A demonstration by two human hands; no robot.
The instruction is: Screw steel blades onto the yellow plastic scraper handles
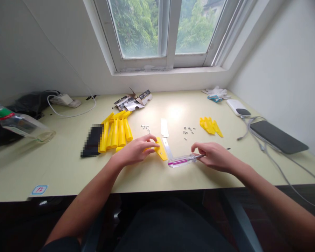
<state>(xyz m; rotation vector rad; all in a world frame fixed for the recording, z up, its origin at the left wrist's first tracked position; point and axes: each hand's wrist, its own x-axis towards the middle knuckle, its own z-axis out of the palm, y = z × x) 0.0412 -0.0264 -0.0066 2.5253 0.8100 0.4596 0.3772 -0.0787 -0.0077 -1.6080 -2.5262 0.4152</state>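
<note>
My left hand [139, 149] is closed around a yellow plastic scraper [162, 153], whose handle end shows left of the hand. A flat metal blade [167, 147] lies along the scraper's head; I cannot tell whether it is fixed there. A small screw shows on the yellow head. In my right hand [215, 156] is a screwdriver [181, 161] with a clear, purple-striped handle. Its handle points left, close to the blade, and its tip sticks out to the right past my fingers. Beyond the hands lie small nuts [146, 127], more flat blades [164, 127] and several screws [189, 130].
Several yellow handles [115, 133] lie at left beside a pixelated black item [92, 140]. Yellow flat pieces [210, 126] sit at right. Torn packaging [133, 100], gloves [216, 92], a power bank [238, 107], a phone [278, 136], cables and a plastic bottle [23, 126] surround them.
</note>
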